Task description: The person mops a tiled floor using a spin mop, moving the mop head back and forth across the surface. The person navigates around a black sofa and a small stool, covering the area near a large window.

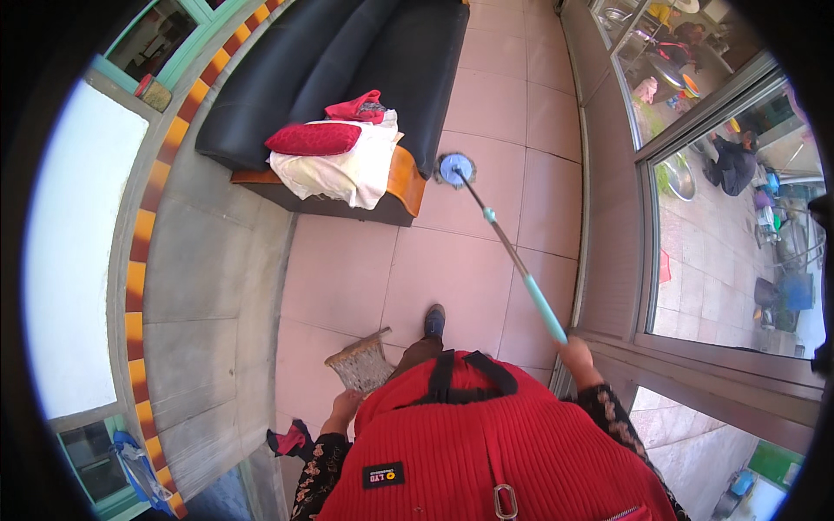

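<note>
My right hand (576, 357) grips the turquoise handle end of a round-headed mop (505, 242). Its metal pole slants up and to the left to a blue disc head (456, 170), which rests on the floor beside the sofa's wooden arm. My left hand (346, 404) is low at my left side, against the near edge of a small stool (362, 365) with a woven-looking seat. Whether its fingers close on the stool is hidden. One dark shoe (434, 320) shows on the pink floor tiles (449, 260).
A black sofa (313, 71) bears a white cloth (352, 176), a red cushion (313, 140) and red clothing (358, 107). Dark and red cloth (291, 439) lies on the floor at left. Glazed panels (723, 260) line the right; people and basins show beyond them.
</note>
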A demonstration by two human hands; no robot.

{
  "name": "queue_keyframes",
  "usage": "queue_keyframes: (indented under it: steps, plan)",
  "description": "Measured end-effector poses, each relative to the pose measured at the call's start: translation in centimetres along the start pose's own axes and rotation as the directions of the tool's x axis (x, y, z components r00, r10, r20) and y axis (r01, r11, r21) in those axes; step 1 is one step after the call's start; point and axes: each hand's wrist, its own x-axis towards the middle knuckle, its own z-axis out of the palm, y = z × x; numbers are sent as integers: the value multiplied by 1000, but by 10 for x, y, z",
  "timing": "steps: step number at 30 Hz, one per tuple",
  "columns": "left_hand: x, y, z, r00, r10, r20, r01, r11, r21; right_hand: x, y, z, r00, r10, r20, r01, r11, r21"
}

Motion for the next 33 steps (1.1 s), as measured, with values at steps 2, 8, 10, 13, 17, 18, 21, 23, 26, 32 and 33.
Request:
queue_keyframes:
  steps: [2,8,10,13,17,18,21,23,26,32,33]
  plan:
    - [-9,-6,8,981,-193,32,196,963,-184,-38,67,28,987,122,105,-125,992,19]
    - [14,-26,7,1000,21,4,-21,990,139,-192,213,117,823,446,353,-476,880,-3]
    - [40,-23,-6,898,408,168,-429,719,547,-217,222,134,799,461,386,-512,858,36]
    - [62,9,-22,967,-208,149,256,810,-528,-219,209,143,804,434,406,-499,864,66]
    - [73,53,-47,999,-14,30,27,869,-495,-182,175,130,847,365,386,-426,901,85]
    - [75,61,-50,1000,2,25,10,880,-474,-168,166,125,862,340,377,-399,913,89]
    - [73,71,-56,999,8,43,14,869,-495,-116,138,99,876,235,422,-297,951,86]
    - [68,71,-58,996,-26,87,64,880,-470,-80,122,75,915,174,364,-190,982,10]
    - [57,72,-66,981,-75,178,120,960,-254,-32,101,35,974,50,220,-47,999,-18]
    - [60,85,-74,973,-87,216,122,981,-154,-47,136,45,932,341,120,-361,894,266]
    - [67,90,-72,975,-72,210,120,967,-224,-64,150,68,926,373,63,-377,898,225]
